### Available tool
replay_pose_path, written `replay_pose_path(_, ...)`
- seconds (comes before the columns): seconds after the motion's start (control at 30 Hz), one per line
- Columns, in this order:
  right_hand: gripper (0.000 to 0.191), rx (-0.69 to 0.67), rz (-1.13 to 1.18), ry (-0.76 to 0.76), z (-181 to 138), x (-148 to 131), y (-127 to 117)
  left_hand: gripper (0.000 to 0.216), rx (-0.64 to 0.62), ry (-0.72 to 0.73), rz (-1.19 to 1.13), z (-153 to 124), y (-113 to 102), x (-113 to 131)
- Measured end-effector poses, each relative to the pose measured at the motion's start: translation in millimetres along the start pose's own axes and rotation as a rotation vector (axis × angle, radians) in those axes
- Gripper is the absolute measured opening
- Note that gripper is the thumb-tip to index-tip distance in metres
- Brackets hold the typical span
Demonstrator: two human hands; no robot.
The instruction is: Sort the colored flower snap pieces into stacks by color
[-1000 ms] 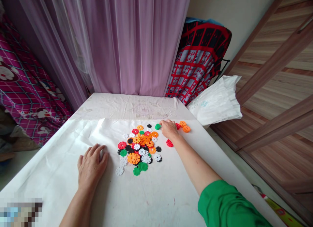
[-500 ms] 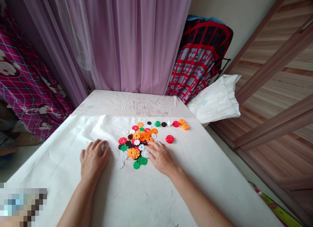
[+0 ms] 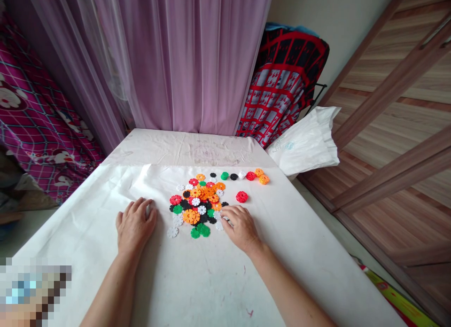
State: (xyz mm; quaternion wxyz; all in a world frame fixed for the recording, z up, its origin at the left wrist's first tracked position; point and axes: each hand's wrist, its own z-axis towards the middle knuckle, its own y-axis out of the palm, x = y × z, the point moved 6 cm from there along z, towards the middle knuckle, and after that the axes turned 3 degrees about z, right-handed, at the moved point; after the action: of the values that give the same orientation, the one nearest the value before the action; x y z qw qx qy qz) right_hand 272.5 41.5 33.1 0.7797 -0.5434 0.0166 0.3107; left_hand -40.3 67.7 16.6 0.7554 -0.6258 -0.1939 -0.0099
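Observation:
A pile of flat plastic snowflake discs [image 3: 200,202] in orange, red, white, black and green lies mid-table on a white cloth [image 3: 211,270]. My right hand [image 3: 241,227] rests at the pile's near right edge, fingers curled, fingertips touching white and black discs there. My left hand [image 3: 136,223] lies flat and open on the cloth, left of the pile, holding nothing. A single red disc [image 3: 241,196] lies apart to the right. A short row of discs [image 3: 246,176], green, black, white, red and orange, lines up behind the pile.
Purple curtains [image 3: 176,59] hang behind the table. A red and black checked blanket [image 3: 285,82] and a white bag [image 3: 306,141] stand at the back right. A pink patterned fabric [image 3: 31,115] is on the left. Wooden flooring runs along the right.
My right hand drew back from the far row of discs to the near right edge of the pile. The left hand stayed flat in place.

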Motion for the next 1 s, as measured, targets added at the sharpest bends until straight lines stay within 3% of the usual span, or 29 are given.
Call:
replay_pose_path(0.17,0.012,-0.041,-0.018,-0.073,21.2,-11.3,14.2,0.045,0.015,-0.008,0.003,-0.3,0.0,-0.6)
replay_pose_path(0.33,0.014,-0.053,-0.067,0.065,17.1,1.3,15.6,0.044,0.009,-0.011,0.012,0.5,0.5,-0.5)
replay_pose_path(0.47,0.004,-0.17,-0.066,0.157,25.6,-2.9,16.4,0.047,-0.018,-0.017,0.017,-0.1,-1.4,1.6)
replay_pose_path(0.73,0.025,-0.383,-0.102,0.279,46.6,-13.8,27.8,0.046,-0.019,-0.022,0.011,-0.4,-1.4,1.4)
replay_pose_path(0.87,0.037,-0.373,-0.06,0.298,44.7,-7.7,24.5,0.045,-0.013,-0.024,0.007,-0.3,-0.9,0.7)
replay_pose_path(1.0,0.041,-0.281,-0.041,0.368,51.4,20.0,2.7,0.046,-0.012,-0.021,0.012,-0.6,-0.7,0.6)
